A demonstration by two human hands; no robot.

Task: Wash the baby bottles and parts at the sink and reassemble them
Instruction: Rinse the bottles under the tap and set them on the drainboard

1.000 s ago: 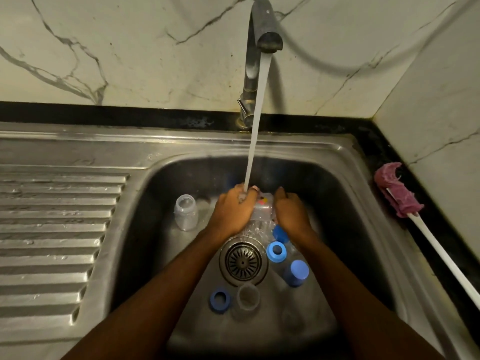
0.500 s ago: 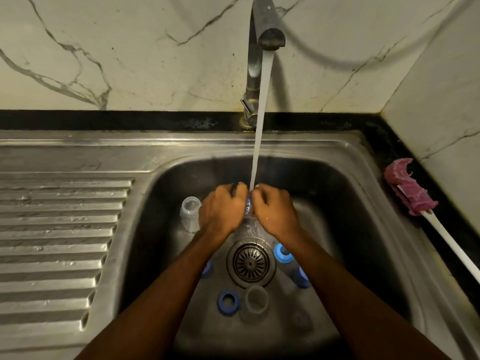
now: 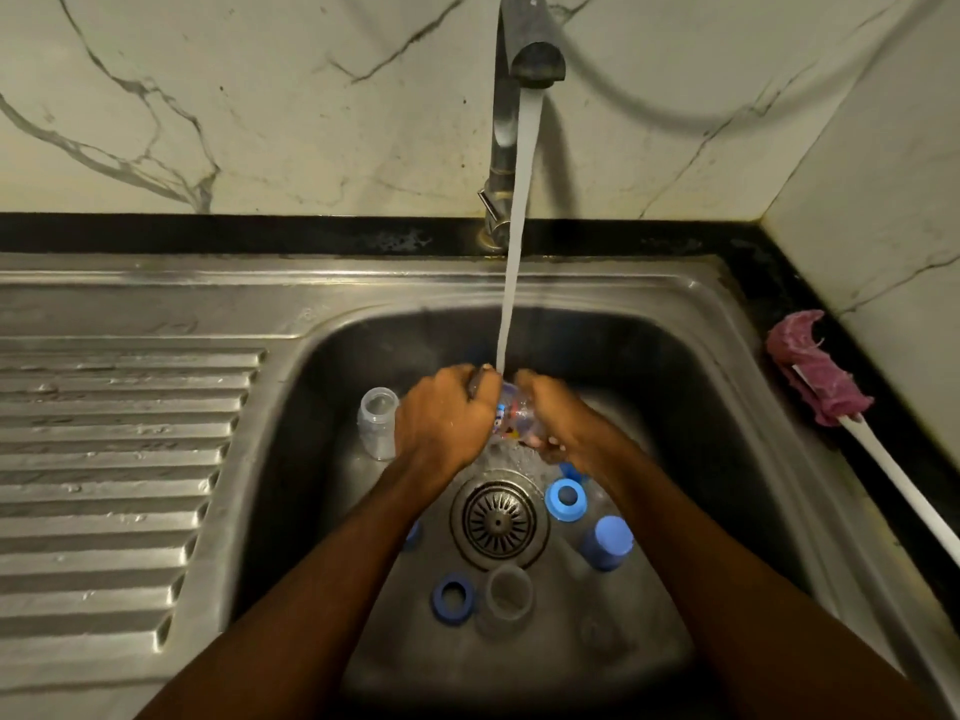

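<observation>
Fingers [image 3: 475, 377] of left hand [image 3: 441, 423], right hand [image 3: 566, 426] grasp 1 printed bottle [image 3: 511, 415]; 1 clear bottle [image 3: 378, 423], perhaps 2 blue rings [image 3: 565, 498] [image 3: 453, 597].

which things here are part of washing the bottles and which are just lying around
Job: printed bottle, held by left grip and right grip under the tap; clear bottle, blue ring, dark ring, blue cap, clear cap in the sink.
Lying about: pink brush beside the sink, untouched; drainboard.
</observation>
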